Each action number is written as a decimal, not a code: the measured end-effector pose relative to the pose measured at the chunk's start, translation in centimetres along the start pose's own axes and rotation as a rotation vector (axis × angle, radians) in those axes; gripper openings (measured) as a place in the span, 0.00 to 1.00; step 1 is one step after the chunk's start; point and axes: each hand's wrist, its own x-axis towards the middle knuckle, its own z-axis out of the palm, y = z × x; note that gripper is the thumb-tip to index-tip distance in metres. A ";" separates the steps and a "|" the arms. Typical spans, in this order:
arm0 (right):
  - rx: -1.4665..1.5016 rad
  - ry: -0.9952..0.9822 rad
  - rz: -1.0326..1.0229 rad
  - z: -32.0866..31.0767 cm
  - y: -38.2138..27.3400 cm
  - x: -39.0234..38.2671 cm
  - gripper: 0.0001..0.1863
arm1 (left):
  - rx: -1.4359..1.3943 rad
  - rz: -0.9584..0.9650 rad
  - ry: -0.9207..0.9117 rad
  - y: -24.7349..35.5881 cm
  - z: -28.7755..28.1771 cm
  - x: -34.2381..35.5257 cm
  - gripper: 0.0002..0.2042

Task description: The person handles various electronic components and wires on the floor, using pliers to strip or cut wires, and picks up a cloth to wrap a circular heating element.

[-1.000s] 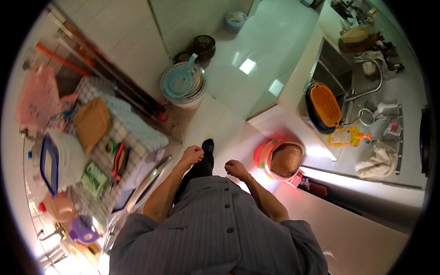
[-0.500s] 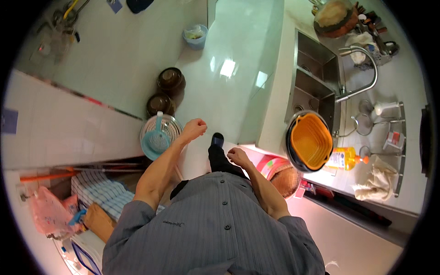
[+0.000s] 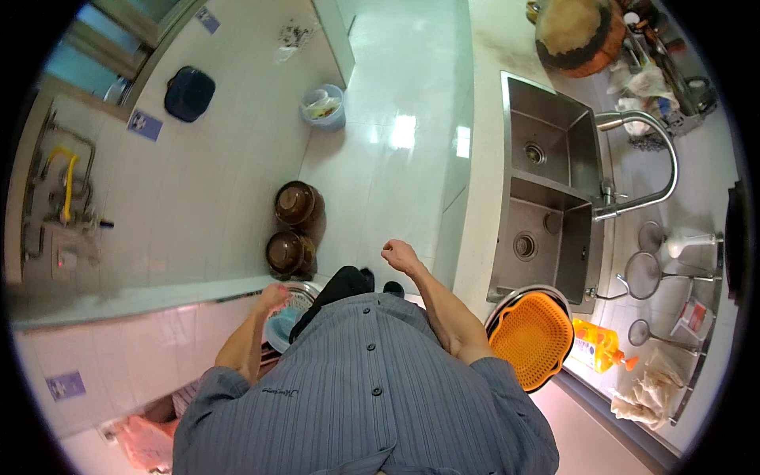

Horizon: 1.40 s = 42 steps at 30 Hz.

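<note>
My right hand hangs in front of my body over the pale floor, its fingers curled in and nothing seen in them. My left hand is low at my left side, over the edge of a silver colander; its fingers are blurred and cannot be made out. Just below that hand a light blue basin shows in part, the rest hidden by my arm and leg. Two brown lidded pots stand on the floor beyond the colander, against the wall.
A double steel sink with a curved faucet is set in the counter to my right. Nearer are an orange basket and an orange bottle. A blue bin stands ahead by the wall, and a round chopping board lies far right.
I have stepped forward, so the pots, colander and sink sit nearer to me. My left hand has swung back to my side; my right hand has swung forward.
</note>
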 end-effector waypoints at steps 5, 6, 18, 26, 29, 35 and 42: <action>0.104 -0.036 0.165 -2.9 2.7 5.7 0.19 | 0.071 -0.008 -0.060 9.0 -1.3 6.8 0.08; 0.102 -0.026 0.169 -3.7 3.0 7.1 0.19 | 0.123 0.033 -0.067 11.5 -2.0 8.3 0.09; 0.248 0.370 0.390 -20.0 7.7 23.8 0.15 | 0.827 0.629 -0.135 44.2 -25.5 41.4 0.16; 0.391 0.277 0.571 -31.1 7.7 37.1 0.14 | 0.367 0.700 0.102 76.8 -23.2 46.2 0.15; 0.448 0.236 0.488 -37.3 7.1 45.4 0.11 | 0.468 0.872 -0.022 79.2 -22.1 52.2 0.17; 0.195 0.179 0.364 -50.7 2.8 64.2 0.16 | 0.360 0.491 -0.105 75.4 -24.7 55.4 0.13; 0.166 0.209 0.283 -66.3 -4.8 83.5 0.14 | -0.234 -0.267 0.046 69.3 -30.7 59.4 0.08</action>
